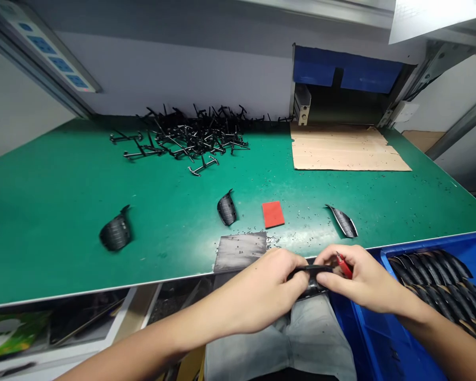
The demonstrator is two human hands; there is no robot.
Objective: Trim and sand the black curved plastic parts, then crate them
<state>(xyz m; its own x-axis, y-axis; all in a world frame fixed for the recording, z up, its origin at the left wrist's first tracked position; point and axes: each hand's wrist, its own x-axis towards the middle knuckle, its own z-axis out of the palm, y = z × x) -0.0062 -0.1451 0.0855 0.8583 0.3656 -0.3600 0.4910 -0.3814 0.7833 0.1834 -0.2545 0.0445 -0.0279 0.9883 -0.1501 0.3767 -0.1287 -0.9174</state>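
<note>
Through the head camera I have both hands together at the worktop's near edge, above the lap of the grey trousers (317,338). My left hand (280,280) is closed in a pinch, thumb and fingers gripping one end of a black curved plastic piece (314,270). My right hand (359,278) pinches the other end between thumb and forefinger, and a red-handled tool (344,266) is tucked in that same hand. The fingers cover much of the piece, so I can't tell whether the tool's tip touches it.

On the green worktop (63,196) I see three black curved shells: one off to the left (116,233), one near the middle (226,209), one to the right (343,222), beyond my right hand. A red square pad (273,214) lies between the last two, and a grey rectangular mat (241,251) sits at the front edge, just beyond my left forearm. Small dark crumbs are scattered around the pad.

At the back lies a tangled heap of T-shaped black plastic pieces (202,135); right of it, a cardboard sheet (347,151) lies before a wall opening with blue flaps (368,74). A blue bin (371,328) on my right holds rows of dark curved parts (432,270).
</note>
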